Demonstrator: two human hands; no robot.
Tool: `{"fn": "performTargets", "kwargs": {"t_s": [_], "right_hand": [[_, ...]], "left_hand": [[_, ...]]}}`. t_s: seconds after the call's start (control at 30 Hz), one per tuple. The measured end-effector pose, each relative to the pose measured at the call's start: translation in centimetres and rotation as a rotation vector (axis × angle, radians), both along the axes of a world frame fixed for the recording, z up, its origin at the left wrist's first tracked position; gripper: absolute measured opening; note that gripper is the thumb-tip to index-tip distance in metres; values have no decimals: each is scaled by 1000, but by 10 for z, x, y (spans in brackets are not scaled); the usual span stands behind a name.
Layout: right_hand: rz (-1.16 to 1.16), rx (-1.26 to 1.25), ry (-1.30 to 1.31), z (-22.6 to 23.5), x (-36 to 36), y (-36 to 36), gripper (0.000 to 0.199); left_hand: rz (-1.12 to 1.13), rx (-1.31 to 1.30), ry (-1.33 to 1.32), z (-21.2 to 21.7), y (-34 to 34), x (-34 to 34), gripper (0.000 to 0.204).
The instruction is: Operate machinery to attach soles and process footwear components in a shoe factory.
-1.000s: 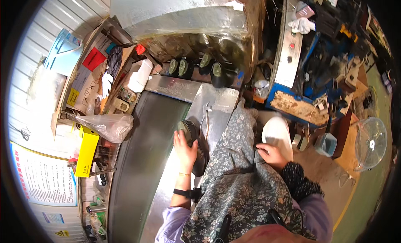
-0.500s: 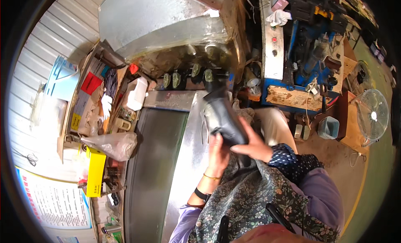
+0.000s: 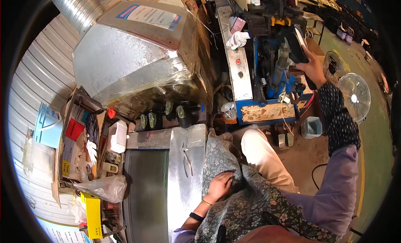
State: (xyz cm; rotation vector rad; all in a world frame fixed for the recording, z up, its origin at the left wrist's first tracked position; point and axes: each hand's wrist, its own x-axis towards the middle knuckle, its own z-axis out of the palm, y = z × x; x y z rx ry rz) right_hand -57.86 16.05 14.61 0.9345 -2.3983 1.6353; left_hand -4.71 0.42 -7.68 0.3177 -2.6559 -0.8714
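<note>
Presently, in the head view, the right hand [image 3: 311, 67] is extended up and away from the body, fingers closed around a dark shoe [image 3: 295, 44] held against the blue machine [image 3: 267, 71]. The shoe sits at the upper right part of that machine, just below its yellow-and-black fittings. The right sleeve is dark and dotted over a purple one.

The left hand [image 3: 220, 186] rests on the floral apron [image 3: 234, 201] over the lap, well left of and below the blue machine; its fingers are loosely curled on the cloth and grasp nothing. A bracelet and a dark wristband show on that forearm.

Left of the blue machine lies the metal worktop [image 3: 184, 159], with a pair of pliers [image 3: 186, 157] lying flat on it, apart from the left hand. A large sheet-metal hood [image 3: 133, 55] stands to the machine's upper left. A white rag [image 3: 237, 39] hangs at the machine's top left edge. A small fan [image 3: 354, 96] stands to the machine's right, on the floor.
</note>
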Motion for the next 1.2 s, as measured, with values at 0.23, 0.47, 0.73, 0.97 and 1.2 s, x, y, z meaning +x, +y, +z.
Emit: {"fn": "performTargets", "kwargs": {"t_s": [0.23,0.47,0.73,0.97,1.2], "right_hand": [[-185,501,158,23,-63,-26,84],[-296,854,366,15,-36,-50,86],[-294,672,343,-5,-32,-40,81],[-291,595,258,5,-41,-44,78],[-231,616,129,24,-86,-71,81]], "left_hand": [[127,-43,-36,-4,8,-15,18],[128,-69,-29,4,11,-19,15],[122,-96,3,4,14,-20,15],[178,-76,-8,4,18,-28,14],[180,-137,-90,4,19,-34,12]]}}
